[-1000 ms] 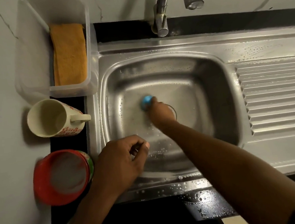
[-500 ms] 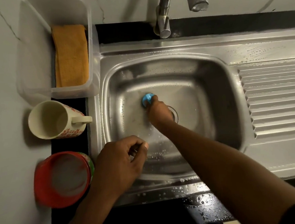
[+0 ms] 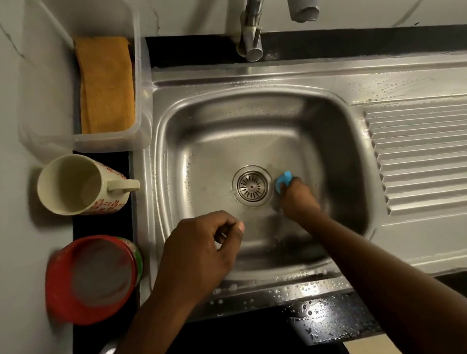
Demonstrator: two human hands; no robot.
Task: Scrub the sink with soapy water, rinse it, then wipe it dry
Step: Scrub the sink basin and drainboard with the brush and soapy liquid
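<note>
Right hand (image 3: 297, 196) closed on blue scrubber (image 3: 283, 181), pressed to sink (image 3: 337, 145) floor beside drain (image 3: 252, 186); left hand (image 3: 202, 253) loosely curled, empty, steadying at front rim.

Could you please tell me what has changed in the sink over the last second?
The right hand, gripping the blue scrubber, swept across the basin floor from left of the drain to its right side, uncovering the strainer. The left hand stayed loosely curled over the sink's front edge. The cream mug, red cup and orange cloth did not move.
</note>
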